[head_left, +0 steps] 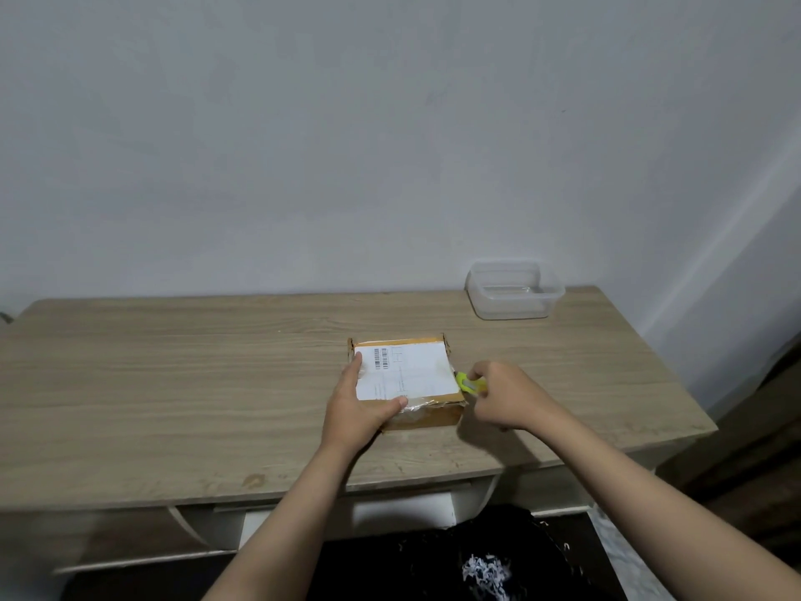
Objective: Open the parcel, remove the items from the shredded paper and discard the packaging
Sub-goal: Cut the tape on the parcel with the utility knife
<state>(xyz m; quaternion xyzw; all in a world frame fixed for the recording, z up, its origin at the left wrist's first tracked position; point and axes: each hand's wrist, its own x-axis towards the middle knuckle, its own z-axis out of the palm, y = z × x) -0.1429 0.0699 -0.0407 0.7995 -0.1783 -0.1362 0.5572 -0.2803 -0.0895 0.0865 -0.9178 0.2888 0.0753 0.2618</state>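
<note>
Two bare arms reach out from the bottom of the view toward a wooden table [173,383]. Down between the arms, closest of all, is a dark cloth [477,557] with a white print on it.

On the left side the table top is bare wood with light and dark lines running across it. A small ring mark sits near its front edge. White drawer fronts show under the edge.

Next comes the left hand [355,409]. It is open and lies flat on the parcel [411,383], pressing on the near left corner. The thumb lies along the near edge of the top and the fingers lie up the left side of the label.

That parcel is a small brown cardboard box. It sits flat on the table, a little right of the middle. A big white label [407,370] with a barcode covers most of its top. Shiny clear tape crinkles on the front side. The box is closed.

Just to the right of the box is the right hand [503,396]. It is curled tight around a little yellow-green cutter [470,382]. The tip of the cutter touches the right edge of the box.

Farther back and to the right stands a clear plastic tub [513,292] with no lid, close to the grey wall [390,123].
</note>
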